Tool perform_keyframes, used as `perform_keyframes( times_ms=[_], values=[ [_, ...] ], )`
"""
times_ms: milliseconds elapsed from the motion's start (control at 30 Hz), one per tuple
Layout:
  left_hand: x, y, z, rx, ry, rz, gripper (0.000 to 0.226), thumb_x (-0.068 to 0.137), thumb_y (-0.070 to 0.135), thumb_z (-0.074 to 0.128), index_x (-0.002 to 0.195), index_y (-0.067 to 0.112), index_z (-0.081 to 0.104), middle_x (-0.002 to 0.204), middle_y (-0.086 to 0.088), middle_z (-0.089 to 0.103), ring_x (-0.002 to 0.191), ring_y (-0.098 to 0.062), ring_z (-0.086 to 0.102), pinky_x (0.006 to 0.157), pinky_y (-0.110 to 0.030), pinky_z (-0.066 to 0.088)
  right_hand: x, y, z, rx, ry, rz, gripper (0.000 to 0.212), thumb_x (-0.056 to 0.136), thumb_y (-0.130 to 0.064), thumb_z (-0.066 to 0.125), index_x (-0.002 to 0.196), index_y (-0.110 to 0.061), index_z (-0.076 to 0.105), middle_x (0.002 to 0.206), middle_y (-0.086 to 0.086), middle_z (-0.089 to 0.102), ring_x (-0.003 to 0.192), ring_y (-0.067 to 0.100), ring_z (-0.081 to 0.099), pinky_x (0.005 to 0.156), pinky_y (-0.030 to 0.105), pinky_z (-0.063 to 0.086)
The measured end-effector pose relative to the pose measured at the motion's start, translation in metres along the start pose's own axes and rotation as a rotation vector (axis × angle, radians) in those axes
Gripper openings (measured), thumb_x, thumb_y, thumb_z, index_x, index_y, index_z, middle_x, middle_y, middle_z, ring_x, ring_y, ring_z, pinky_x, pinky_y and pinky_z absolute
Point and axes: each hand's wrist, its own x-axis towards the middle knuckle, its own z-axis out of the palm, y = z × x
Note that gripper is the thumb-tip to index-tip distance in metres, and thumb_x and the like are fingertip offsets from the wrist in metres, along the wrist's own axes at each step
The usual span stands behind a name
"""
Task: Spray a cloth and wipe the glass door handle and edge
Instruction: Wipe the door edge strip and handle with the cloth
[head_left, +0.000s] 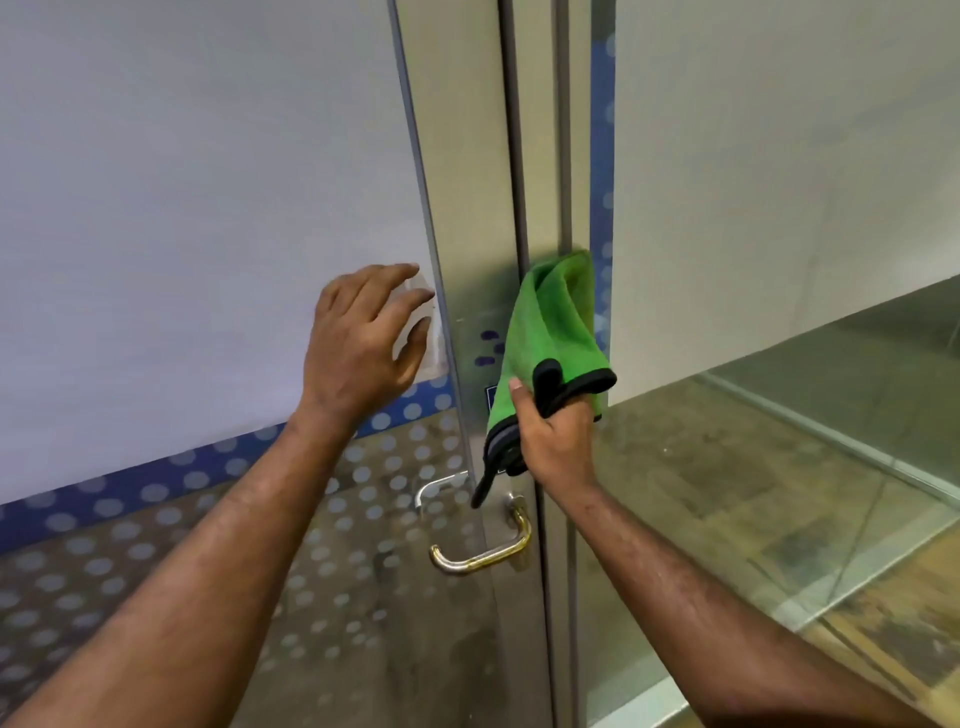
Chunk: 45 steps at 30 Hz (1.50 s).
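My right hand (553, 441) grips a folded green cloth (550, 332) with black trim, and the cloth's upper fold presses against the door's metal edge (519, 156). The lever door handle (483, 553) sits below the cloth, untouched, brassy along its worn bar. My left hand (363, 338) lies flat with spread fingers on the frosted glass panel (182, 208), just left of the metal door frame (467, 218). No spray bottle is in view.
A blue dotted band (156, 488) runs across the glass below the frosted part. A second lever (436, 488) shows through the glass behind the door. To the right, a clear glass panel (805, 467) shows a tiled floor beyond.
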Motion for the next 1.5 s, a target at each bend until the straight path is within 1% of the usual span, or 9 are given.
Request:
perform_keyframes(
  times_ms=[300, 433, 567, 667, 767, 967, 1100, 1367, 1500],
  values=[
    [0.001, -0.003, 0.018, 0.205, -0.001, 0.030, 0.043, 0.100, 0.025, 0.047, 0.142, 0.015, 0.053, 0.158, -0.013, 0.034, 0.148, -0.029, 0.028, 0.120, -0.047, 0.025, 0.000, 0.015, 0.035, -0.169, -0.062, -0.142, 0.060, 0.084, -0.026, 0.061, 0.136, 0.001, 0.050, 0.136, 0.019, 0.054, 0.129, 0.032, 0.048, 0.110, 0.031, 0.036],
    [0.001, -0.003, 0.021, 0.252, 0.037, 0.041, 0.043, 0.100, 0.026, 0.047, 0.142, 0.016, 0.054, 0.157, -0.013, 0.035, 0.147, -0.029, 0.030, 0.119, -0.048, 0.027, 0.000, 0.031, 0.038, -0.279, -0.196, -0.172, 0.064, 0.082, -0.028, 0.064, 0.140, -0.006, 0.049, 0.135, 0.017, 0.054, 0.121, 0.010, 0.059, 0.106, 0.032, 0.046],
    [0.000, -0.005, 0.023, 0.274, 0.033, 0.047, 0.046, 0.100, 0.026, 0.046, 0.145, 0.016, 0.051, 0.158, -0.013, 0.033, 0.148, -0.029, 0.028, 0.120, -0.048, 0.025, -0.005, 0.057, 0.029, -0.396, -0.246, -0.263, 0.047, 0.078, -0.016, 0.066, 0.119, 0.005, 0.064, 0.123, 0.028, 0.063, 0.116, 0.048, 0.059, 0.100, 0.063, 0.045],
    [-0.001, -0.006, 0.023, 0.289, 0.011, 0.050, 0.047, 0.101, 0.027, 0.044, 0.147, 0.016, 0.047, 0.160, -0.013, 0.030, 0.149, -0.029, 0.025, 0.121, -0.048, 0.023, -0.002, 0.053, 0.029, -0.313, -0.058, -0.265, 0.063, 0.076, -0.031, 0.057, 0.138, -0.020, 0.047, 0.140, 0.014, 0.052, 0.127, 0.040, 0.051, 0.102, 0.055, 0.045],
    [-0.001, -0.005, 0.023, 0.288, 0.007, 0.050, 0.048, 0.101, 0.027, 0.045, 0.147, 0.016, 0.046, 0.160, -0.013, 0.030, 0.149, -0.029, 0.025, 0.121, -0.048, 0.023, 0.002, 0.034, 0.039, -0.269, -0.022, -0.307, 0.068, 0.076, -0.033, 0.054, 0.142, -0.022, 0.038, 0.144, 0.000, 0.041, 0.135, 0.030, 0.039, 0.111, 0.055, 0.034],
    [0.001, -0.004, 0.022, 0.263, 0.040, 0.053, 0.046, 0.099, 0.026, 0.048, 0.145, 0.015, 0.051, 0.159, -0.013, 0.033, 0.149, -0.029, 0.027, 0.120, -0.048, 0.025, 0.009, 0.019, 0.037, -0.279, -0.069, -0.392, 0.092, 0.063, -0.008, 0.067, 0.142, -0.034, 0.028, 0.141, -0.032, 0.024, 0.134, -0.013, 0.017, 0.116, 0.045, 0.025],
    [0.000, -0.005, 0.025, 0.255, 0.061, 0.059, 0.049, 0.096, 0.025, 0.053, 0.144, 0.015, 0.052, 0.158, -0.012, 0.034, 0.148, -0.029, 0.028, 0.118, -0.049, 0.028, 0.003, 0.041, 0.021, -0.421, -0.210, -0.428, 0.092, 0.067, -0.023, 0.069, 0.149, -0.039, 0.030, 0.150, -0.017, 0.038, 0.138, 0.009, 0.033, 0.111, 0.045, 0.028],
    [-0.003, -0.007, 0.025, 0.258, 0.041, 0.067, 0.050, 0.097, 0.025, 0.051, 0.146, 0.015, 0.049, 0.159, -0.013, 0.032, 0.149, -0.029, 0.027, 0.118, -0.050, 0.028, 0.007, 0.026, 0.029, -0.478, -0.031, -0.534, 0.095, 0.059, -0.015, 0.066, 0.146, -0.022, 0.030, 0.150, -0.022, 0.023, 0.141, -0.001, 0.021, 0.117, 0.035, 0.014],
    [-0.003, -0.008, 0.027, 0.265, 0.049, 0.055, 0.052, 0.096, 0.026, 0.054, 0.146, 0.016, 0.049, 0.158, -0.013, 0.033, 0.148, -0.029, 0.029, 0.118, -0.050, 0.029, 0.004, 0.027, 0.029, -0.451, -0.133, -0.532, 0.093, 0.064, -0.019, 0.068, 0.148, -0.029, 0.029, 0.153, -0.019, 0.033, 0.145, 0.004, 0.024, 0.120, 0.040, 0.013]
  ],
)
